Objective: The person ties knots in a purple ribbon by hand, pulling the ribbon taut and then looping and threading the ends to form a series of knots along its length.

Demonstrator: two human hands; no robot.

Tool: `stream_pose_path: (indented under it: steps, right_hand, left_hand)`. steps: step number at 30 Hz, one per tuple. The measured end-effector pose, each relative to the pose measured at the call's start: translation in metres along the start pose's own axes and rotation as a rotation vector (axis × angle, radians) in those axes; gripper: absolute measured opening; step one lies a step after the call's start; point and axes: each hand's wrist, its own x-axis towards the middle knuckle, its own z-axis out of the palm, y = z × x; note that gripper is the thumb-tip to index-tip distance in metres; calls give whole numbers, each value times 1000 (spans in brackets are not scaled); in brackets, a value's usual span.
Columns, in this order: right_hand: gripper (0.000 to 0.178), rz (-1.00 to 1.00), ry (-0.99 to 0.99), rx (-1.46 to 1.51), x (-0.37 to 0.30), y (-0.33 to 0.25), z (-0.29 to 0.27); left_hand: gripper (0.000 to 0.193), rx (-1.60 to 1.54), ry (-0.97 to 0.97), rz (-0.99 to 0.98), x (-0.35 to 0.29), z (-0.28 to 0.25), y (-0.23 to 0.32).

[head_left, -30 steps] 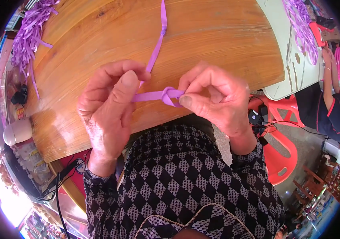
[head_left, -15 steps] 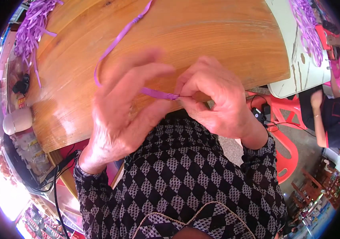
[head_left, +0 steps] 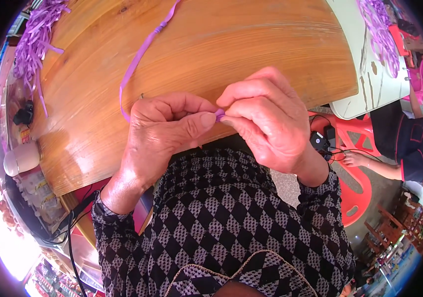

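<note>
A narrow purple ribbon (head_left: 137,62) runs from the far edge of the wooden table down to my hands, with a small knot partway along it. My left hand (head_left: 164,126) pinches the ribbon between thumb and forefinger near the table's front edge. Facing it, my right hand (head_left: 271,119) is closed at the same spot, its thumb and fingertips on the ribbon's end. Only a short crumpled bit of ribbon shows between the two sets of fingertips. Whatever else lies inside the right fingers is hidden.
Bundles of purple ribbon lie at the far left (head_left: 35,44) and far right (head_left: 380,37). A white marbled surface (head_left: 370,94) adjoins the wooden table (head_left: 251,49). On the left stands a pale rounded object (head_left: 22,158). A red plastic stool (head_left: 352,183) and another person's arm (head_left: 377,166) are at right.
My left hand has gone from spread, blurred fingers to a pinch on the ribbon beside my right fingertips. At right, the other person's arm has lowered toward the stool.
</note>
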Motion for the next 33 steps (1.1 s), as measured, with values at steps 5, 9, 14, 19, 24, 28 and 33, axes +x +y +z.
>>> stream_pose_path:
  steps: [5, 9, 14, 19, 24, 28, 33]
  right_hand:
    - [20, -19, 83, 58, -1, 5, -1]
    - [20, -5, 72, 75, -1, 5, -1]
    - [26, -17, 55, 66, -1, 6, -2]
    - [40, 109, 42, 145, 0, 2, 1]
    - [38, 82, 49, 101, -1, 0, 4]
    - [29, 156, 20, 205, -5, -3, 5]
    - [22, 170, 29, 230, -5, -2, -1]
  left_hand:
    - [15, -78, 33, 74, 6, 8, -7]
    - [12, 27, 25, 175, 6, 7, -11]
    - [11, -48, 21, 276, 8, 8, -8]
    - [25, -230, 53, 225, 9, 15, -9]
    - [32, -288, 105, 233, 9, 20, -9]
    - [36, -226, 31, 310, 12, 12, -15]
    - [36, -174, 53, 234, 5, 4, -15]
